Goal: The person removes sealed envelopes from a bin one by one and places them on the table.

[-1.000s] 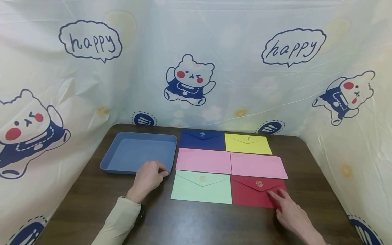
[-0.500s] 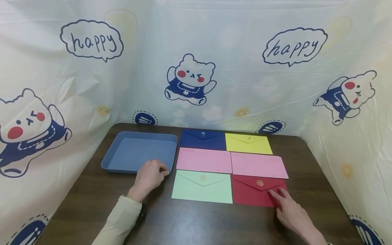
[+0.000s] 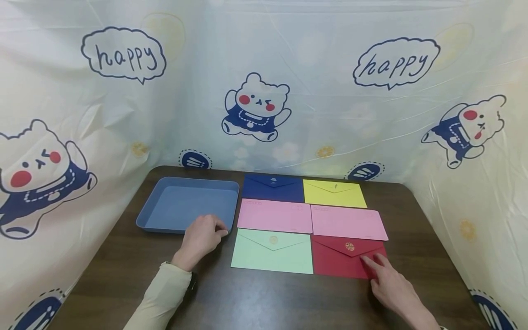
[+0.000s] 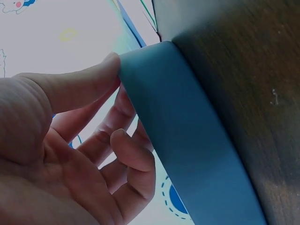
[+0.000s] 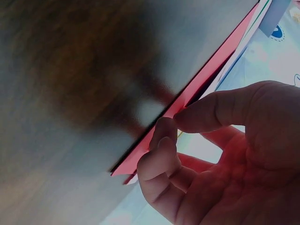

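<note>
At the near right corner of the blue tray (image 3: 185, 206), my left hand (image 3: 201, 240) pinches the rim. In the left wrist view the thumb lies at the top of the tray wall (image 4: 183, 136), with the other fingers curled behind it. My right hand (image 3: 393, 286) rests its fingertips on the right part of a red envelope (image 3: 338, 263), which lies flat with its flap up. The right wrist view shows the thumb and bent fingers (image 5: 159, 157) right at the red envelope, seen nearly edge-on. A light green envelope (image 3: 272, 259) lies left of the red one.
Behind them, two pink envelopes (image 3: 274, 216) lie side by side. At the back are a dark blue envelope (image 3: 272, 192) and a yellow envelope (image 3: 334, 197). A printed curtain (image 3: 321, 59) surrounds the dark wooden table (image 3: 247, 302) at the back and sides.
The whole head view has shifted very slightly. Both hands, the tray and the envelopes keep their places.
</note>
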`<state>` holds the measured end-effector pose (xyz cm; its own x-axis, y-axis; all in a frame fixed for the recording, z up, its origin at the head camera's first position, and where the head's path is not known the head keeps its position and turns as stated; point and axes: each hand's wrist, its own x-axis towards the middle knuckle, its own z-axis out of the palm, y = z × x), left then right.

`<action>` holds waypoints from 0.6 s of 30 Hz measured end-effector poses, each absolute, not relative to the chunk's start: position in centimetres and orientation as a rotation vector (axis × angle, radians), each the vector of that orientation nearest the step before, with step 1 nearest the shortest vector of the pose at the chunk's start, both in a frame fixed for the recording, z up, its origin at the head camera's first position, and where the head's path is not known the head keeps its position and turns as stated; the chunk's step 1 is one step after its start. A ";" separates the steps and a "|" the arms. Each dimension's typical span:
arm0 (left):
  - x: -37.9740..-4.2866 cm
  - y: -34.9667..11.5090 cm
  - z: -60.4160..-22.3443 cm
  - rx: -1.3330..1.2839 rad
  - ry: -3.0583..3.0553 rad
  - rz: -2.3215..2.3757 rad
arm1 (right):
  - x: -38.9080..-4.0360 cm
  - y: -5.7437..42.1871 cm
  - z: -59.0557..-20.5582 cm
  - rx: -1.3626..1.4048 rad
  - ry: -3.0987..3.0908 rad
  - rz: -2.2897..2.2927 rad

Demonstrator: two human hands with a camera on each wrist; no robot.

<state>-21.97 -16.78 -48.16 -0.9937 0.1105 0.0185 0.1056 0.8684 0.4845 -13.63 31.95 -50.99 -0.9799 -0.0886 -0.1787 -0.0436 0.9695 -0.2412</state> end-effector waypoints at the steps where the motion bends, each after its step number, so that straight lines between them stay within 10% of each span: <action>1: -22.1 -16.8 -48.2 0.181 3.027 0.784 | -13.6 31.9 -51.0 -0.097 2.933 -0.356; 18: -23.0 -17.9 -47.3 0.313 2.891 0.886 | -15.2 30.6 -49.2 -0.176 3.183 -0.485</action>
